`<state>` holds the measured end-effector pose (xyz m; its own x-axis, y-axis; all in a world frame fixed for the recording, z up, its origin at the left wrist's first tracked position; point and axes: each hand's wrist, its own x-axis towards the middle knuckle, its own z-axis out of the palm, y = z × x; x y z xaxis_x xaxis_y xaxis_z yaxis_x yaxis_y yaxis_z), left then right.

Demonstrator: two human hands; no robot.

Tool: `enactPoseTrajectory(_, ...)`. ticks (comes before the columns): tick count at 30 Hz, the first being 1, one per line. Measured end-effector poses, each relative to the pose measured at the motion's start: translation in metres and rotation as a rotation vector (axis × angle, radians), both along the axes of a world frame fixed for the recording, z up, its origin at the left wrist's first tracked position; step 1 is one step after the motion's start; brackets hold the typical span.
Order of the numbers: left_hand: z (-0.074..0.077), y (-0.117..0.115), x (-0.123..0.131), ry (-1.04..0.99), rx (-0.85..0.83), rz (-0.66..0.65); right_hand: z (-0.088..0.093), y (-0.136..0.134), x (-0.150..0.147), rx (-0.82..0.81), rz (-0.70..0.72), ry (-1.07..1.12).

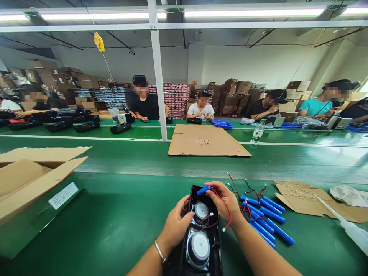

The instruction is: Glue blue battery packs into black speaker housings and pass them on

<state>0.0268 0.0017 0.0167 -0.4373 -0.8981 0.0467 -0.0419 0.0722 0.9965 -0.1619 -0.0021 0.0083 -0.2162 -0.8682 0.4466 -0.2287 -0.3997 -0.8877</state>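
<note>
A long black speaker housing (214, 245) lies open side up in front of me, with two round silver speaker drivers (200, 245) set in it. My left hand (178, 220) grips the housing's left edge, thumb beside the upper driver. In my right hand (225, 201) is a blue cylindrical battery (203, 190), pinched over the far end of the housing. Red and black wires with a white plug trail from it; whether it touches the housing floor I cannot tell. Several more wired blue batteries (271, 216) lie in a loose pile just right of my right hand.
An open cardboard box (34, 188) stands at left. Ahead lies a flat cardboard sheet (207, 142), with a water bottle (258, 132) to its right. Torn cardboard (304, 197) and a white-nozzled bottle (353, 232) are at right. Several people sit across the green bench (123, 214).
</note>
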Motion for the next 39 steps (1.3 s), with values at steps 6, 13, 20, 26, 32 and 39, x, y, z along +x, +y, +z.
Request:
enactPoseTrajectory(6,-0.002,0.002,0.002,-0.099,-0.082,-0.047,0.003,-0.003,0.003,0.013,-0.002,0.073)
enactPoseTrajectory(13,0.002,0.003,0.003,-0.124,-0.09,-0.05,0.013,-0.004,0.006,-0.014,0.0,0.184)
enactPoseTrajectory(20,0.003,0.004,0.002,-0.135,-0.08,-0.044,0.011,-0.006,0.006,-0.037,-0.02,0.285)
enactPoseTrajectory(26,0.0,0.001,0.003,-0.121,-0.081,-0.046,0.011,-0.005,0.008,-0.001,-0.017,0.345)
enactPoseTrajectory(32,-0.001,0.001,0.003,-0.092,-0.078,-0.051,0.013,-0.007,0.009,0.046,-0.023,0.423)
enactPoseTrajectory(39,-0.001,-0.003,0.003,-0.049,-0.023,-0.059,0.023,-0.005,0.013,0.079,-0.098,0.591)
